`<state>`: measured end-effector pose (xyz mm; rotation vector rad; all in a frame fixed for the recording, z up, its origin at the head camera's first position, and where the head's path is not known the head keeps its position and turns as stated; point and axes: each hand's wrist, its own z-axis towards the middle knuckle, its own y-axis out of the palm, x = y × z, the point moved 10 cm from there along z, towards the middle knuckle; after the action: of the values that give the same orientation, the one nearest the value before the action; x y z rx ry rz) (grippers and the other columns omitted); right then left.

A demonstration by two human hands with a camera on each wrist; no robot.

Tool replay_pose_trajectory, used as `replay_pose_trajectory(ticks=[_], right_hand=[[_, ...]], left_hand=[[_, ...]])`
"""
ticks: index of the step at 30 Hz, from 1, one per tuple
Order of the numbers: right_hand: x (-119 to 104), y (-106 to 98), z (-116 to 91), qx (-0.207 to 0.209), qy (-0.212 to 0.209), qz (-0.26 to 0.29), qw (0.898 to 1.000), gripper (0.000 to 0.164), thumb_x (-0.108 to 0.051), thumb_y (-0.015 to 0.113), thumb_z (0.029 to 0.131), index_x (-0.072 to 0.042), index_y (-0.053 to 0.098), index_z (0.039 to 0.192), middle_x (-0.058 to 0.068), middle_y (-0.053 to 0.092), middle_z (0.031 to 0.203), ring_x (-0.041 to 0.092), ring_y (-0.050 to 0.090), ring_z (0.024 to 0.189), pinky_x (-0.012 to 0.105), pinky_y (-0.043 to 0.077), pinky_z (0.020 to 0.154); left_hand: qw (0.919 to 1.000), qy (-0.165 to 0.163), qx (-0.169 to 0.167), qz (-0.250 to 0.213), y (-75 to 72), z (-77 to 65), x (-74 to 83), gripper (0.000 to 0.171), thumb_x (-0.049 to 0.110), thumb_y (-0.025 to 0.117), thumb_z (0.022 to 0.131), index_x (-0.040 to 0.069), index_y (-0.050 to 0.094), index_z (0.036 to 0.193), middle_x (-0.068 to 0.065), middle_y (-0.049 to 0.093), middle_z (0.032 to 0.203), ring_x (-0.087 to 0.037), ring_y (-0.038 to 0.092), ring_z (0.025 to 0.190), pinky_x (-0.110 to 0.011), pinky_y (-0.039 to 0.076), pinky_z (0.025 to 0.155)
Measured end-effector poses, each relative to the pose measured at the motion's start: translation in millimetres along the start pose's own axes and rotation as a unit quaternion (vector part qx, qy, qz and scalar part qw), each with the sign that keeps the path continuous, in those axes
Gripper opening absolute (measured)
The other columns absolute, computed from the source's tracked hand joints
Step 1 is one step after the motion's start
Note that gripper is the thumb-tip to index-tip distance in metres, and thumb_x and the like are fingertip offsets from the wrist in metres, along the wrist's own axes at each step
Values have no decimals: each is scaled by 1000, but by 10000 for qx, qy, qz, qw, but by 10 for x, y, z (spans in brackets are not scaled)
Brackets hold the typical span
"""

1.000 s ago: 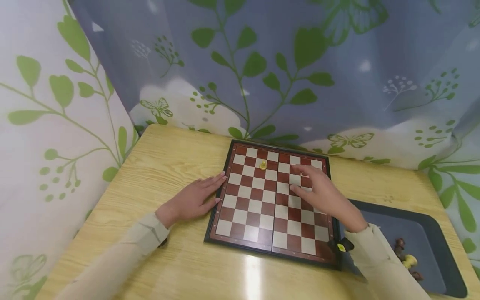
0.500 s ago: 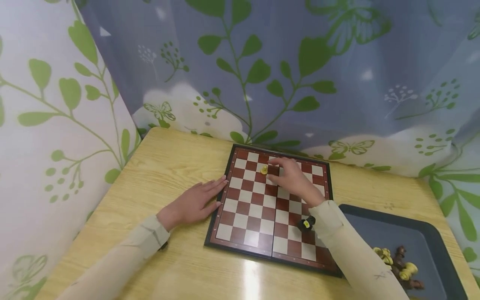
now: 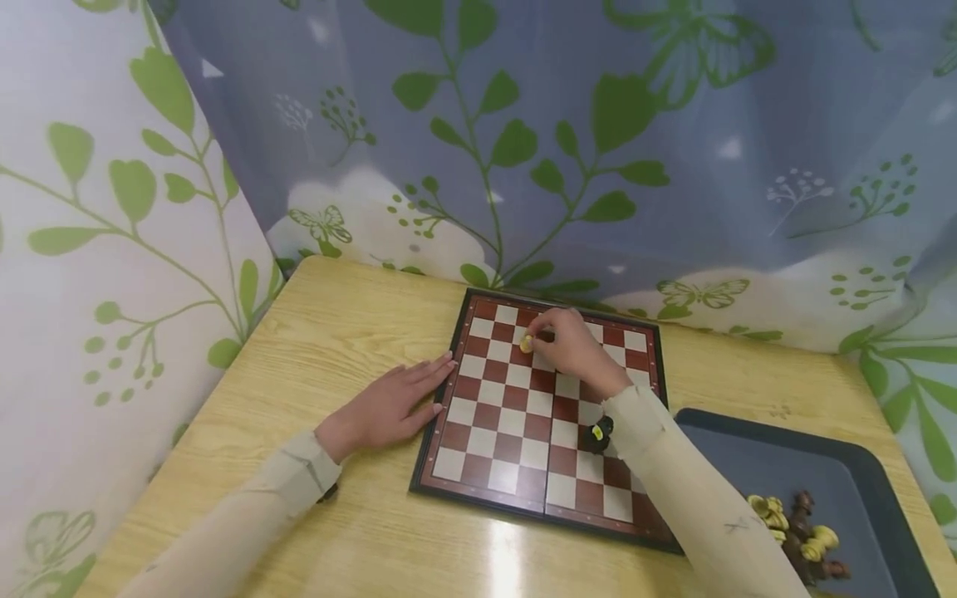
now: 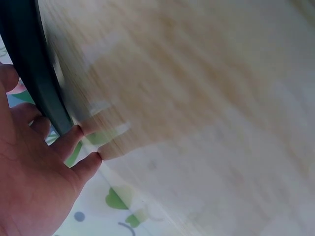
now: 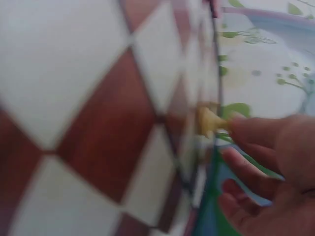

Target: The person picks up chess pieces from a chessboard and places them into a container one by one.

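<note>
A red-and-white chessboard [image 3: 508, 448] with a dark frame lies on the wooden table. On its far part is one yellow chess pawn [image 3: 527, 344], pinched by my right hand [image 3: 574, 347] between thumb and fingertips. In the right wrist view the pawn [image 5: 210, 122] has its wide base toward the squares and its top at the fingertips. My left hand [image 3: 385, 409] lies flat on the table, its fingertips at the board's left edge. The left wrist view shows that hand [image 4: 44, 167] with fingers extended beside the dark frame [image 4: 37, 64].
A dark tray [image 3: 792, 440] stands right of the board, partly behind the right forearm. Several yellow and brown chess pieces [image 3: 802, 531] lie heaped in it. A leaf-patterned curtain [image 3: 553, 166] hangs along the table's far edge.
My right hand has moved left across the board to the yellow pawn, and its fingers have closed on it. The left hand stays at the board's left edge.
</note>
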<state>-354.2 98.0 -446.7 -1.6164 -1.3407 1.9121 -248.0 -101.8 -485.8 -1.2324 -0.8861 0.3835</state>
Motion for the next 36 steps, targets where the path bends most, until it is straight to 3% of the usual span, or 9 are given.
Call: replay_pose_trajectory(ticks=[4,11,14,20,36], right_hand=[[-117,-85,-110,55,-298,-24,9995,10,-15,69,99,-7,76,99,12,72,115,34,60,118,54,27,120],[-214,-228,-445,421,-370,444,9974,6,-16,73,95,-11,76,97,7,70,109,29,61,110,54,49,97],[-185,-232,-615,586,-371,562,9960,5,-17,76,93,-14,76,97,5,71,109,28,61,112,55,49,97],[-242,-286,-873,1040,-762,561,9901,9,-14,82,88,-17,76,94,1,72,107,27,58,111,55,44,102],[-189,-411,-1099,1654,-876,743,9795,16,-13,79,90,-17,77,106,3,71,115,26,57,117,54,46,94]], left_hand=[[9999,-17,-101,-53,40,27,30,63,37,44,108,7,27,161,-9,24,168,-36,37,148,-62,34,117],[9999,-105,-100,8,42,6,6,63,36,44,108,7,28,161,-9,24,168,-36,37,148,-61,32,118],[9999,-107,-104,3,32,-6,16,62,36,44,108,8,27,161,-9,24,168,-36,36,149,-61,32,118],[9998,-135,-74,114,13,-27,11,62,36,44,108,7,27,161,-9,24,168,-37,38,148,-61,33,118],[9999,-103,-13,93,-6,-6,11,62,36,44,108,7,28,161,-9,25,168,-38,38,147,-61,34,118]])
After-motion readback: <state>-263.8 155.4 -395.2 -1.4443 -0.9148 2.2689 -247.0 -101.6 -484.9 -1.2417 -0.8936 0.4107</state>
